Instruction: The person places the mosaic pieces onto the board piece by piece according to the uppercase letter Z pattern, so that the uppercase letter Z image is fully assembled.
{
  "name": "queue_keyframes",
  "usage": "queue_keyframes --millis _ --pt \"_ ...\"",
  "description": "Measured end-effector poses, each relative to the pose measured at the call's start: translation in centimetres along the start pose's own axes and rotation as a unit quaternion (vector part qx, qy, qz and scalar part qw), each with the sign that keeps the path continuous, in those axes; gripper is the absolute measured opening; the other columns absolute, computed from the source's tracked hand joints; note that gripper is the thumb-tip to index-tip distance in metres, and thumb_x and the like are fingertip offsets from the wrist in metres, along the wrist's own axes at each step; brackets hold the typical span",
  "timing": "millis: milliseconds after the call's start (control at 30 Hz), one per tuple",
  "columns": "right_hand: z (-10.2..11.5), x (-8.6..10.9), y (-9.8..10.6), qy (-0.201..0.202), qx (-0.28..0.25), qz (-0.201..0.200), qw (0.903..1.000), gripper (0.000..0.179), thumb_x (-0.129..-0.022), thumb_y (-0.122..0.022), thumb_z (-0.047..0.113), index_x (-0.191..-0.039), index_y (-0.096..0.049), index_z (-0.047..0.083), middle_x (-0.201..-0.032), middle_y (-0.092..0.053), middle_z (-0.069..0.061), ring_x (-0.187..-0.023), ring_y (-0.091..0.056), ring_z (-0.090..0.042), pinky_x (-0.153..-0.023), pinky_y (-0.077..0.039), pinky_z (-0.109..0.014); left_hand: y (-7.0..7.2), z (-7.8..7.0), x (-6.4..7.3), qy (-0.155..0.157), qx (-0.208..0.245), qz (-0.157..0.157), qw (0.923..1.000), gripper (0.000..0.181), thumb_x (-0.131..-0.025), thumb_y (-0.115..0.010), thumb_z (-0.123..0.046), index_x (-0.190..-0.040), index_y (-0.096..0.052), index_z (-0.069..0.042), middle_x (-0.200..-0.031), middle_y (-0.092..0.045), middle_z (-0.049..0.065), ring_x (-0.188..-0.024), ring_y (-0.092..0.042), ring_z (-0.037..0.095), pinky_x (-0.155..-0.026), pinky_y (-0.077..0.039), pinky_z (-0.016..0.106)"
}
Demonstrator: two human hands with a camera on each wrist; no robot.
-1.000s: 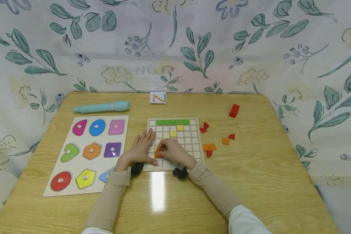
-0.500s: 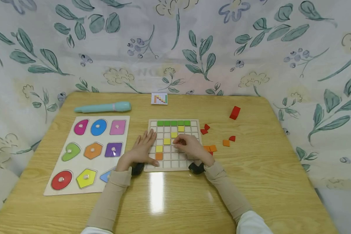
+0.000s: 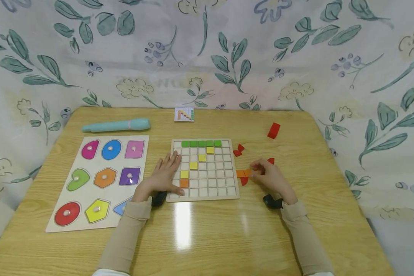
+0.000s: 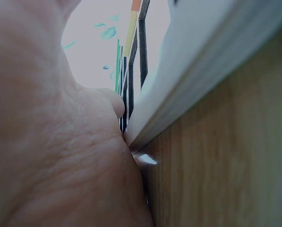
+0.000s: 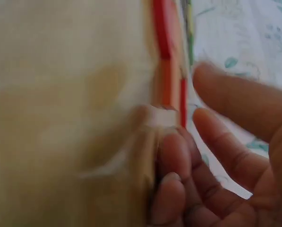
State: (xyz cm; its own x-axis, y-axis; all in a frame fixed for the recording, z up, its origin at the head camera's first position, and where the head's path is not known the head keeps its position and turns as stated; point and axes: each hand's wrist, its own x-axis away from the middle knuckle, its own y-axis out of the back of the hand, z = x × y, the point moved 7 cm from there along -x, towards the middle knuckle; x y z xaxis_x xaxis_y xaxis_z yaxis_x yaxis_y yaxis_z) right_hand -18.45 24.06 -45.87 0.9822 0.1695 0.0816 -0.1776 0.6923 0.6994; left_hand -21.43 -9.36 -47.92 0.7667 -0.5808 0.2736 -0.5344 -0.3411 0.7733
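Note:
My left hand (image 3: pixel 163 177) lies with fingers spread over the left edge of the white grid board (image 3: pixel 207 197); its palm is close beside the board's edge in the left wrist view. On the board, a row of green tiles (image 3: pixel 201 143) runs along the top. Yellow tiles (image 3: pixel 202 157) step down diagonally to an orange tile (image 3: pixel 184 183) at lower left. Right of the board, my right hand (image 3: pixel 270 177) reaches fingertips to a pair of loose orange tiles (image 3: pixel 240 174). In the right wrist view its thumb and fingers stand apart beside the orange tile (image 5: pixel 166 85).
Red quarter-round pieces (image 3: pixel 244 181) lie near the orange tiles, and a red block (image 3: pixel 274 130) stands farther back. A knobbed shape puzzle (image 3: pixel 89 160) fills the left side. Behind are a teal pen-shaped object (image 3: pixel 115 125) and a small pattern card (image 3: pixel 184 114).
My right hand has let go of the orange tile at the board's lower left and moved right to the loose orange tiles. My left hand has stayed on the board's edge.

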Motion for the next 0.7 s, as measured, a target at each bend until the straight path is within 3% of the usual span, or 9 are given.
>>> queue_keyframes --millis 100,200,333,567,700 --pt "0.5 0.5 -0.8 -0.004 0.031 0.032 0.9990 0.051 -0.083 -0.076 0.019 -0.127 -0.058 0.001 -0.112 -0.060 -0.014 -0.088 -0.050 -0.021 -0.076 -0.044 -0.030 0.0 0.0 0.0 0.001 0.002 0.002 1.0000 0.131 -0.067 -0.084 -0.049 -0.154 0.000 0.002 -0.161 0.013 0.021 -0.148 0.016 0.042 -0.117 0.011 0.061" --pt "1.1 0.2 -1.6 -0.009 0.065 0.042 0.9970 0.058 -0.082 -0.078 0.024 -0.131 -0.056 0.003 -0.118 -0.054 -0.016 -0.099 -0.052 -0.027 -0.088 -0.047 -0.040 0.0 0.0 -0.1 0.001 0.003 0.004 1.0000 0.131 -0.067 -0.084 -0.049 -0.154 0.001 0.001 -0.161 0.014 0.020 -0.148 0.017 0.041 -0.117 0.012 0.060" --pt "1.5 -0.9 -2.1 -0.018 0.064 0.045 0.9968 0.053 -0.084 -0.075 0.022 -0.129 -0.057 0.003 -0.123 -0.049 -0.018 -0.110 -0.052 -0.032 -0.101 -0.044 -0.050 0.0 -0.1 -0.1 -0.001 0.005 0.001 1.0000 0.131 -0.067 -0.084 -0.049 -0.154 0.000 0.000 -0.162 0.014 0.020 -0.148 0.017 0.041 -0.117 0.012 0.060" --pt "2.2 -2.7 -2.2 0.018 0.047 0.046 0.9977 0.036 -0.083 -0.075 0.011 -0.115 -0.061 0.000 -0.122 -0.052 -0.019 -0.113 -0.052 -0.034 -0.102 -0.043 -0.050 0.1 -0.2 0.1 0.001 0.007 0.003 1.0000 0.131 -0.067 -0.084 -0.048 -0.154 0.001 0.000 -0.161 0.014 0.020 -0.148 0.017 0.041 -0.117 0.013 0.060" --pt "2.4 -3.5 -2.4 0.032 0.043 0.061 0.9967 0.042 -0.082 -0.074 0.006 -0.120 -0.058 -0.001 -0.126 -0.053 -0.020 -0.119 -0.051 -0.036 -0.105 -0.041 -0.051 0.1 -0.1 0.1 0.003 0.003 0.004 1.0000 0.131 -0.067 -0.083 -0.049 -0.154 0.001 0.000 -0.161 0.014 0.020 -0.148 0.017 0.041 -0.117 0.012 0.060"
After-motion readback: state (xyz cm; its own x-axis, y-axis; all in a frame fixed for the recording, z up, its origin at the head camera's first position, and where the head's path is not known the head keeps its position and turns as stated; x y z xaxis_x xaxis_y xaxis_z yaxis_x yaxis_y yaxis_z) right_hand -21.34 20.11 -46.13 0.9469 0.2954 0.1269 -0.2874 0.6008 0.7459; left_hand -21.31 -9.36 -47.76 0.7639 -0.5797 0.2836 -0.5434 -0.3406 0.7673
